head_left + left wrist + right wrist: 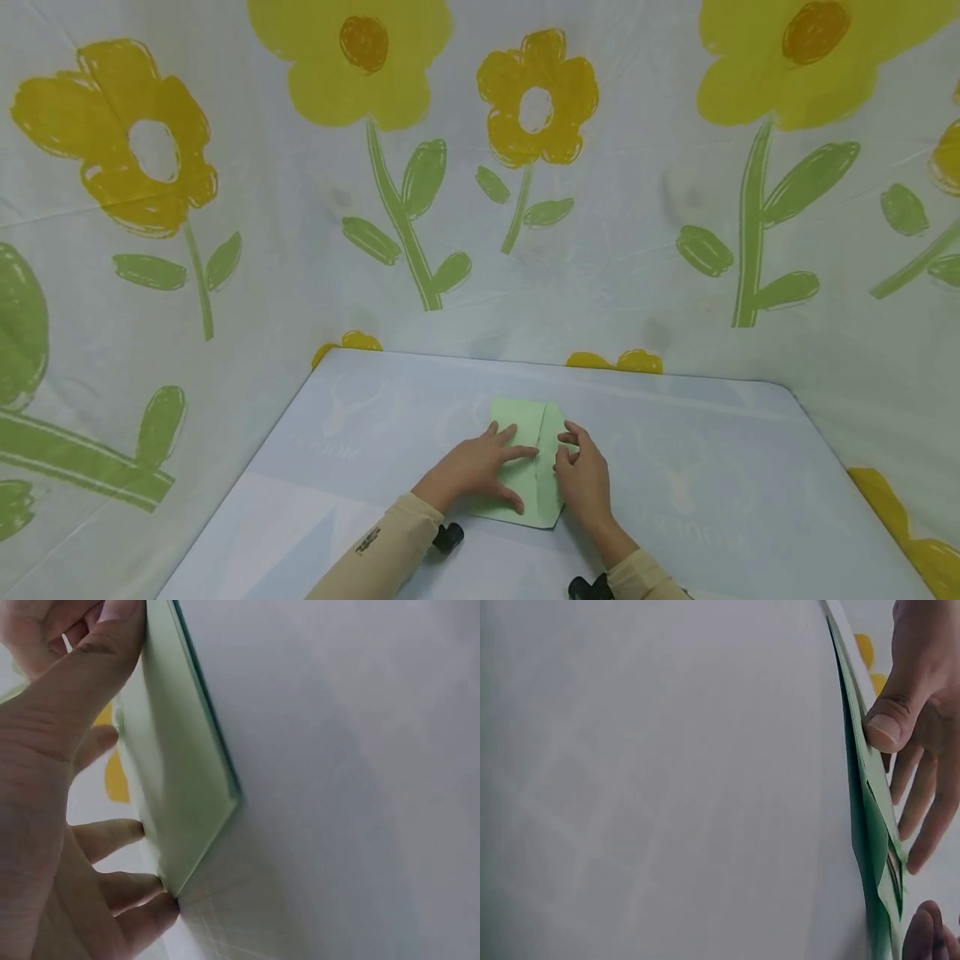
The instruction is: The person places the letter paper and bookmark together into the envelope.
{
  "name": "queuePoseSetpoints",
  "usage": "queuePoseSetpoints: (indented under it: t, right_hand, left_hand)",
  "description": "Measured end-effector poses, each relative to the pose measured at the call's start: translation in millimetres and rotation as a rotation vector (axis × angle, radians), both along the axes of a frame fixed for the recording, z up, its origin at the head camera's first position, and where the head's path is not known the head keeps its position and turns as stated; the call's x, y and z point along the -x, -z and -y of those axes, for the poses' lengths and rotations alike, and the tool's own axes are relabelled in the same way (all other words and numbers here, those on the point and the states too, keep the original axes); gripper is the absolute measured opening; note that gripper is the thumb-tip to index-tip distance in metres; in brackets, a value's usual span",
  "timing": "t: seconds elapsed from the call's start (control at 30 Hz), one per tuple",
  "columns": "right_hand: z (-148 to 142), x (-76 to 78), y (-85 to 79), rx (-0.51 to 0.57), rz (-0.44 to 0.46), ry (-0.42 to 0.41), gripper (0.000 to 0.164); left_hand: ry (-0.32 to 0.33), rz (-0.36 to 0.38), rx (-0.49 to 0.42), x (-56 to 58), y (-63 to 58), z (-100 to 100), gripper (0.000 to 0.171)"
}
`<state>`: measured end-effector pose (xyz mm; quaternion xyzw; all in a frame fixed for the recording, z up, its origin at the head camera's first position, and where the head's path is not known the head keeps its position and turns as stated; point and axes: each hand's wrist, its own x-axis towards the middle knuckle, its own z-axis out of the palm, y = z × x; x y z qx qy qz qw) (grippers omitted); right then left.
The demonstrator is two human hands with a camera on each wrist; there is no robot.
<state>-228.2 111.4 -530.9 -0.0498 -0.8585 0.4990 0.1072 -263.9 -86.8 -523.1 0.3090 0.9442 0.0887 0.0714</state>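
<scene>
A folded pale green paper, shaped like an envelope with slanted corners at its right side, lies on the table. A seam with a ragged edge runs lengthwise across it. My left hand rests on its left part with fingers spread, the index fingertip at the seam. In the left wrist view, the left thumb lies along the paper. Loosely bent, the fingers of my right hand are at the paper's right edge, with no grip visible. The right wrist view shows layers of the paper standing slightly apart at the side.
The white table carries faint printed patterns. Behind and to the left hangs a white cloth with yellow flowers and green stems. Black wrist devices sit at both sleeves.
</scene>
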Motion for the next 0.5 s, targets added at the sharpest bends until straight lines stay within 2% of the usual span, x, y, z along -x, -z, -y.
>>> queuePoseSetpoints:
  t: [0.2,0.37,0.5]
  right_hand:
    - [-2,-0.1,1.2,-0.034,0.007,0.010,0.045]
    - [-4,-1.9,0.3,-0.069,0.010,0.008,0.044]
    - [-8,-4.2,-1.3,-0.114,0.009,0.014,0.045]
  left_hand:
    - [-0.015,0.022,0.008,-3.3,0.2,1,0.092]
    - [0.013,-0.025,0.006,-3.9,2.1,4,0.089]
    - [0.000,-0.031,-0.030,-3.4,3.4,13,0.090]
